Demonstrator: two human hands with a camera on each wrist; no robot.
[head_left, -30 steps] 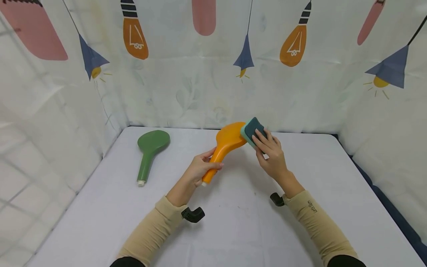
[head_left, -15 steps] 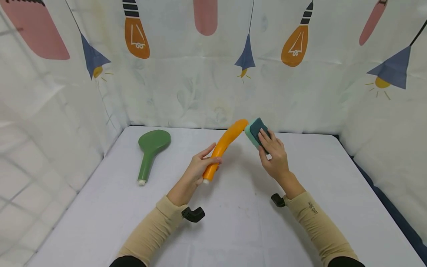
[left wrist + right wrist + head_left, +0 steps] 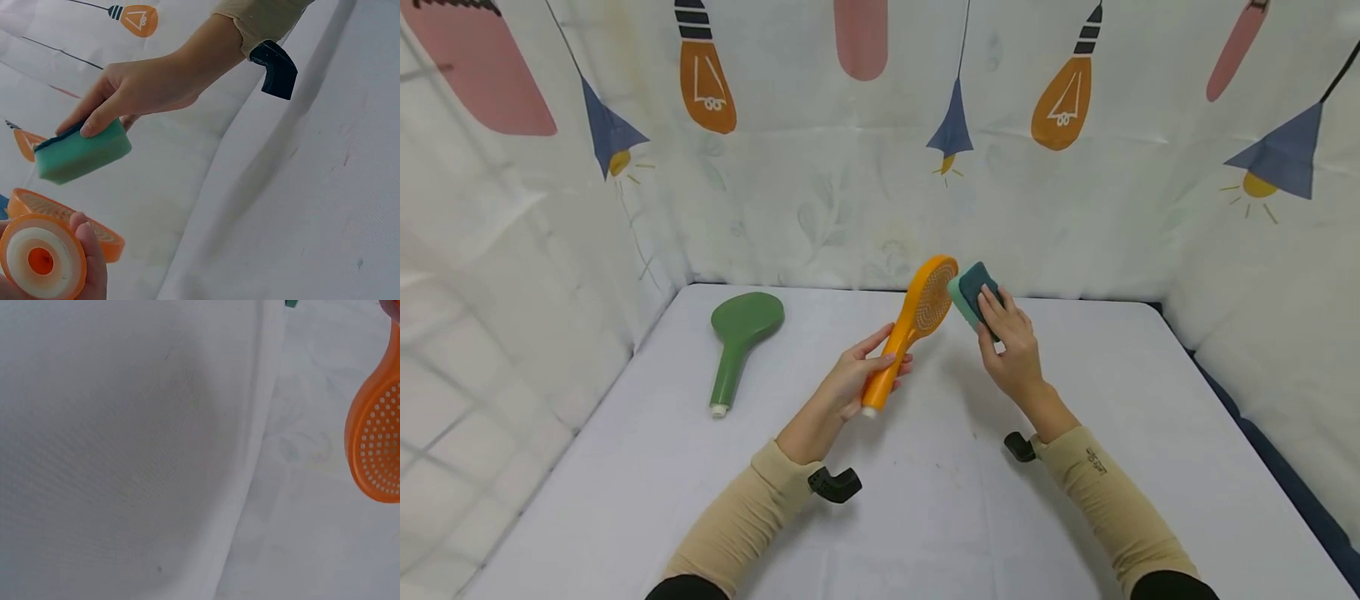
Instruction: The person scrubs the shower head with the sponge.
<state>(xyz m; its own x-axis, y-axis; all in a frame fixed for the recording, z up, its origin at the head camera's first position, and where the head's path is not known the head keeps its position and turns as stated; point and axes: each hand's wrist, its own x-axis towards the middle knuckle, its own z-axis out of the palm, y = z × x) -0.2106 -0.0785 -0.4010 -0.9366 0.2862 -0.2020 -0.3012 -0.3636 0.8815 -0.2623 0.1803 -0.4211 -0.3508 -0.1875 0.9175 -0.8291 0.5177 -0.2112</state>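
My left hand (image 3: 853, 379) grips the handle of an orange shower head (image 3: 928, 302), held up above the table. Its perforated face is turned toward the right, and the holes show in the right wrist view on the shower head (image 3: 381, 447). In the left wrist view the hollow white end of its handle (image 3: 40, 261) points at the camera. My right hand (image 3: 1017, 354) holds a sponge (image 3: 973, 296), light green with a dark scouring layer under the fingers. The left wrist view shows a gap between the sponge (image 3: 84, 153) and the shower head.
A green shower head (image 3: 741, 333) lies face down on the left of the white table (image 3: 925, 517). Behind the table hangs a white cloth (image 3: 850, 200) printed with lamps and bulbs, and more cloth covers the sides.
My left hand has turned the orange shower head from its smooth back, through edge-on, to its perforated face. The sponge, first against it, shifted slightly right and then back a little.
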